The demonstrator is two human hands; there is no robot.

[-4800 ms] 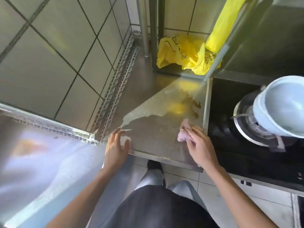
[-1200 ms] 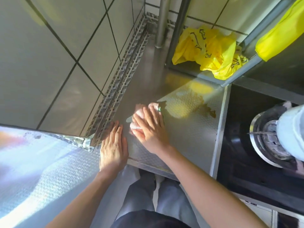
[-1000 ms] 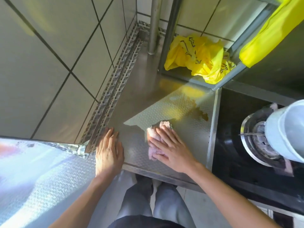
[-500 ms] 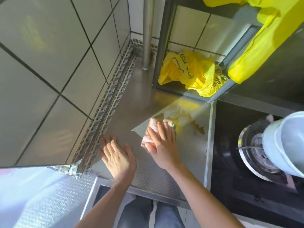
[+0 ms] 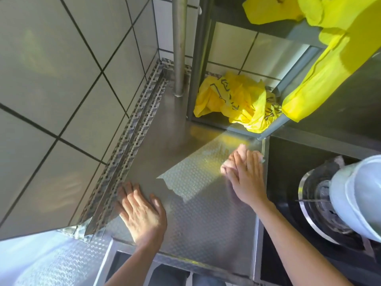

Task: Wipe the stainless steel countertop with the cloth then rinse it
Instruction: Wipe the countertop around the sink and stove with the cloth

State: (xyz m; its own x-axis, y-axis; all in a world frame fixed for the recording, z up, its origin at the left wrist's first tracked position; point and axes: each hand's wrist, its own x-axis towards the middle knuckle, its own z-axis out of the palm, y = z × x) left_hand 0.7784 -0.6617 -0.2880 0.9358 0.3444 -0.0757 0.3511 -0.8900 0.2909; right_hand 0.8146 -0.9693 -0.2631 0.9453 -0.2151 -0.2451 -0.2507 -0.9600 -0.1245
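Head view: right hand (image 5: 245,172) flat, fingers straight, pressing pink cloth (image 5: 226,165) onto countertop (image 5: 202,203) at its far right edge, beside the stove (image 5: 288,182). Left hand (image 5: 142,213) flat, fingers spread, on countertop's near left. Yellow bag (image 5: 233,100) behind countertop.

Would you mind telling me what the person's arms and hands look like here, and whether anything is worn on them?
Both forearms are bare as far as the frame shows, with no sleeves visible. The left hand and right hand wear no gloves; no rings, watch or bracelet are visible. The right hand is slightly motion-blurred.
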